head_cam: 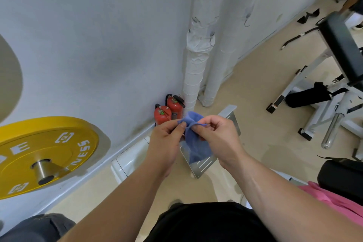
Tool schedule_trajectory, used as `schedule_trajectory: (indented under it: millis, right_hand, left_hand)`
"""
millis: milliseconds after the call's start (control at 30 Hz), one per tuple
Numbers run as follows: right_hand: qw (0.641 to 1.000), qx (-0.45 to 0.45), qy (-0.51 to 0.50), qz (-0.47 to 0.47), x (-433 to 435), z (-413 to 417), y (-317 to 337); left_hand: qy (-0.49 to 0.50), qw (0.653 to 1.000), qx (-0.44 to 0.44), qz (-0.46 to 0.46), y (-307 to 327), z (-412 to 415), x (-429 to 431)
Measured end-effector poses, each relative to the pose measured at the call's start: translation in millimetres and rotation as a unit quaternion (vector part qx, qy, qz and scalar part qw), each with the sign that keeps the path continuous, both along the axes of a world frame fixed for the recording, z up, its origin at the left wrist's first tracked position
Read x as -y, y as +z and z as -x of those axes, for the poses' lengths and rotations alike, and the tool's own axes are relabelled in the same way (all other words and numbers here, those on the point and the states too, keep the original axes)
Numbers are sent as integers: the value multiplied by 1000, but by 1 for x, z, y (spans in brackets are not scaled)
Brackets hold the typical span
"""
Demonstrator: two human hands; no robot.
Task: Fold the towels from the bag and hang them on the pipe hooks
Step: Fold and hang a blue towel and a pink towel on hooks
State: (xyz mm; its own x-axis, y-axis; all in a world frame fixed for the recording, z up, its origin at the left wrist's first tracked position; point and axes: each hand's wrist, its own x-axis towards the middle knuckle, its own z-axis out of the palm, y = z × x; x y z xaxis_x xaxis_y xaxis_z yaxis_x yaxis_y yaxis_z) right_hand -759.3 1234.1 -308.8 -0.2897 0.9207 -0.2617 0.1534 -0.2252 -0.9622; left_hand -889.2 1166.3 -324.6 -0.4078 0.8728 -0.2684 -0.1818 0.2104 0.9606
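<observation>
A small blue towel (196, 143) hangs bunched between both hands at the middle of the view. My left hand (167, 141) pinches its upper edge with thumb and forefinger. My right hand (218, 135) grips the same edge just to the right. Straight ahead two white wrapped pipes (198, 49) rise along the wall corner. Dark wire hooks (211, 40) hang on the pipe, with another hook (246, 20) on the wall further right. A pink cloth (334, 200) lies at my lower right. No bag shows.
Two red fire extinguishers (169, 113) stand at the pipe's foot. A metal plate (204, 165) lies on the floor below the towel. A yellow weight plate (43, 155) on a bar juts in at left. A weight bench (337, 76) fills the right.
</observation>
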Motion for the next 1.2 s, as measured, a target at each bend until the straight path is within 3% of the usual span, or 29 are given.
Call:
schedule_trajectory:
  millis: [433, 567, 667, 800, 1100, 1200]
  right_hand:
    - [999, 42, 10, -13, -1, -7, -3]
    - [990, 95, 52, -94, -8, -9, -5]
    - [955, 169, 161, -184, -22, -19, -9]
    - [876, 253, 290, -291, -46, -35, -30]
    - [768, 374, 349, -385, -128, -79, -51]
    - [771, 371, 354, -378, -165, -100, -51]
  left_hand:
    - [-45, 989, -136, -29, 8, -6, 4]
    - [-28, 989, -144, -32, 13, -5, 2]
    - [-24, 986, -157, -55, 18, 0, -4]
    - [13, 991, -129, -35, 27, 8, -20]
    - [126, 975, -172, -63, 52, 5, -52]
    - [209, 960, -181, -44, 52, -1, -60]
